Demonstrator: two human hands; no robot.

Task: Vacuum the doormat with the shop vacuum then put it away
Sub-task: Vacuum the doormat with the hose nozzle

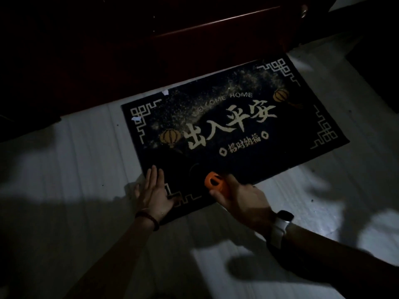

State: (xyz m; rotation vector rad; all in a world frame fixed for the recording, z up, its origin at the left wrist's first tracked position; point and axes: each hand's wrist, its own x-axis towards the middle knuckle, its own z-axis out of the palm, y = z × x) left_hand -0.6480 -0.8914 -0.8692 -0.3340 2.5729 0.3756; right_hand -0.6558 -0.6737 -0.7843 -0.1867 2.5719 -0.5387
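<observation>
A black doormat point(280, 134) with gold characters, lanterns and "WELCOME HOME" lies on the pale floor, tilted. Fine light grit is scattered across its upper middle, and two white scraps sit near its far left corner. My left hand point(154, 190) lies flat, fingers together, on the mat's near left corner. My right hand point(241, 200) grips the orange handle of a small vacuum point(216, 183), whose dark body points toward the mat's centre and is hard to make out in the dim light.
A dark red wooden door or cabinet point(194, 39) stands along the mat's far edge. Pale floor point(75, 158) surrounds the mat, crossed by heavy shadows. The scene is very dim.
</observation>
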